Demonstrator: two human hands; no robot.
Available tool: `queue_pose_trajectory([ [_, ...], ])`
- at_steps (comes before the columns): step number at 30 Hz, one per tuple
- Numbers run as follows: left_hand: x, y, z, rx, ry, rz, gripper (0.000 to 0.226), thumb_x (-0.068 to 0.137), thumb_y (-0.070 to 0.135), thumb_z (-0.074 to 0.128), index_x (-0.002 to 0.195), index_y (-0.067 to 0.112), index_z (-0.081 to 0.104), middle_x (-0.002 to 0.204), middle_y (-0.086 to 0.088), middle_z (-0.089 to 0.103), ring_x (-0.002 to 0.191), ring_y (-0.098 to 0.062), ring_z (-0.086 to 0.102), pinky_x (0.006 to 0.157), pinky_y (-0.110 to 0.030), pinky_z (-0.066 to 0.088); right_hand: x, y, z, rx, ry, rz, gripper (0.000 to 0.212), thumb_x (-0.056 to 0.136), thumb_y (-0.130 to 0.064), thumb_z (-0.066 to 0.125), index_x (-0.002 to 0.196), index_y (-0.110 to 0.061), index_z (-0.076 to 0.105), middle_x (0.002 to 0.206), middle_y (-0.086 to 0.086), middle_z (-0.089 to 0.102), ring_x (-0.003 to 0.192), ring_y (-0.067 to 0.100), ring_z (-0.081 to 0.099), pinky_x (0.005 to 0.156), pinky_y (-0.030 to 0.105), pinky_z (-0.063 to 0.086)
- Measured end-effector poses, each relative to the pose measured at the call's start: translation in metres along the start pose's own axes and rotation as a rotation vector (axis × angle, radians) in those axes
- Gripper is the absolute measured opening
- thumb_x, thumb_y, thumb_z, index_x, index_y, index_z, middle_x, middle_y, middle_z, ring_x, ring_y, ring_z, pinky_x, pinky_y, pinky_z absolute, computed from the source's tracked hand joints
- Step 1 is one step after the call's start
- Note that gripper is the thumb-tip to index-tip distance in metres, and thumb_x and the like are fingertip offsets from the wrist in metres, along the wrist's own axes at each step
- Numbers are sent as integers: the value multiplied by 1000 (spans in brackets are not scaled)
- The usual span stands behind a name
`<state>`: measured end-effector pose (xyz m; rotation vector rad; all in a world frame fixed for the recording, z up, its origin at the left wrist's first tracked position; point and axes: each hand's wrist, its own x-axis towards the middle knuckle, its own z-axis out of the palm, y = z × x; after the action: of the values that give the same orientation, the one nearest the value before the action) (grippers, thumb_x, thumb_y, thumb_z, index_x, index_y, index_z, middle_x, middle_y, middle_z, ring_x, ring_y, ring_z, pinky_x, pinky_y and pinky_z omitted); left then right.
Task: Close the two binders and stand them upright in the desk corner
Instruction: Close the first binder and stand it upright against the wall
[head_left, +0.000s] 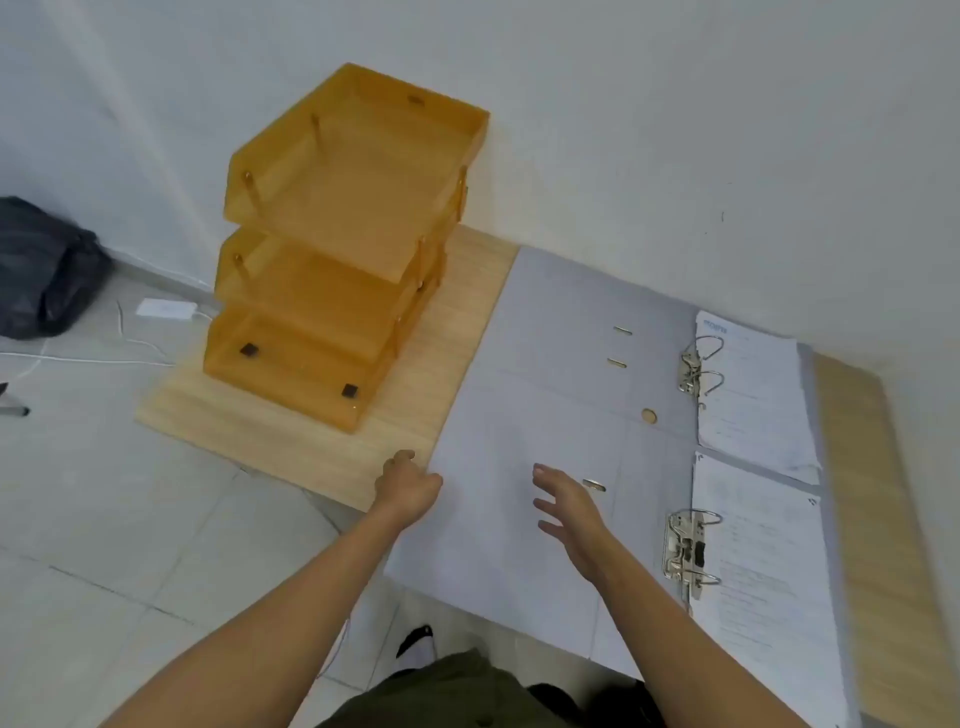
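Two grey lever-arch binders lie open and flat on the wooden desk (291, 441). The far binder (571, 332) holds a stack of paper (753, 384) on its metal rings. The near binder (509, 545) also has paper (763, 571) on its rings at the right. My left hand (408, 486) rests at the left edge of the near binder's open cover, fingers curled at that edge. My right hand (569, 514) hovers over the same cover with fingers spread, holding nothing.
An orange three-tier paper tray (343, 244) stands on the desk's left part near the white wall. On the tiled floor to the left lie a dark bag (41, 270), a white charger (163, 307) and cables. The desk's left edge is close to my left hand.
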<state>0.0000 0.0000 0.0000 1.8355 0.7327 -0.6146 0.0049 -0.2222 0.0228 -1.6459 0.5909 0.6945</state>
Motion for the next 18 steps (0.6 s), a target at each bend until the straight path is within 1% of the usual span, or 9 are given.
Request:
queue_pose_trajectory([
  [3, 4, -1, 1, 63, 11, 19, 70, 94, 19, 57, 157, 6, 29, 155, -16, 42, 141, -35, 42, 114, -44, 41, 1, 1, 6, -45, 11, -3, 48, 100, -40, 52, 145, -24, 51, 152, 1, 49, 136, 27, 49, 111, 45, 42],
  [5, 8, 0, 4, 30, -13, 23, 68, 93, 18, 57, 155, 5, 33, 152, -16, 46, 138, -35, 46, 113, -46, 42, 1, 1, 8, -51, -4, 15, 50, 101, -42, 51, 147, -23, 49, 154, 1, 46, 140, 28, 46, 113, 47, 40],
  [7, 9, 2, 6, 1, -10, 20, 63, 91, 17, 58, 151, 5, 42, 146, -16, 53, 132, -35, 53, 110, -48, 46, 1, 1, 8, -65, -18, 43, 53, 101, -46, 49, 149, -23, 46, 156, 0, 43, 143, 27, 42, 115, 49, 37],
  [8, 8, 3, 6, -18, 2, 17, 61, 90, 18, 59, 148, 5, 45, 144, -16, 56, 129, -35, 55, 108, -47, 48, -2, 0, 9, -71, -46, 54, 56, 100, -49, 49, 150, -24, 44, 157, -1, 41, 145, 26, 39, 116, 50, 35],
  [10, 9, 4, 7, -67, 13, 2, 63, 92, 25, 63, 149, 5, 46, 147, -15, 55, 131, -33, 56, 108, -41, 48, -5, 3, 9, -71, -76, 71, 60, 99, -53, 48, 152, -26, 42, 156, -5, 40, 148, 23, 35, 117, 50, 32],
  [12, 10, 9, 3, -179, -14, -6, 62, 93, 30, 67, 148, 6, 49, 145, -13, 58, 127, -31, 60, 105, -39, 50, -8, 0, 9, -67, -63, 50, 59, 99, -55, 47, 151, -27, 45, 154, -7, 42, 145, 20, 38, 114, 46, 35],
  [14, 11, 18, -2, -264, -100, 48, 49, 94, 29, 68, 138, 7, 61, 130, -10, 70, 110, -26, 71, 93, -38, 58, -10, -6, 8, -66, -3, -14, 51, 99, -52, 48, 144, -28, 52, 151, -6, 48, 134, 16, 47, 109, 40, 41],
  [15, 9, 24, -5, -265, -158, 94, 44, 95, 27, 67, 134, 7, 65, 122, -8, 74, 104, -24, 73, 91, -38, 59, -10, -10, 8, -74, 33, -54, 48, 99, -50, 49, 141, -28, 54, 150, -5, 50, 129, 14, 48, 109, 40, 42],
  [18, -1, 46, -10, -218, -273, 250, 33, 99, 25, 62, 127, 10, 71, 117, -4, 78, 103, -23, 76, 96, -43, 59, -14, -29, 9, -115, 79, -129, 50, 100, -47, 49, 144, -24, 53, 152, -3, 48, 126, 11, 45, 116, 44, 38],
])
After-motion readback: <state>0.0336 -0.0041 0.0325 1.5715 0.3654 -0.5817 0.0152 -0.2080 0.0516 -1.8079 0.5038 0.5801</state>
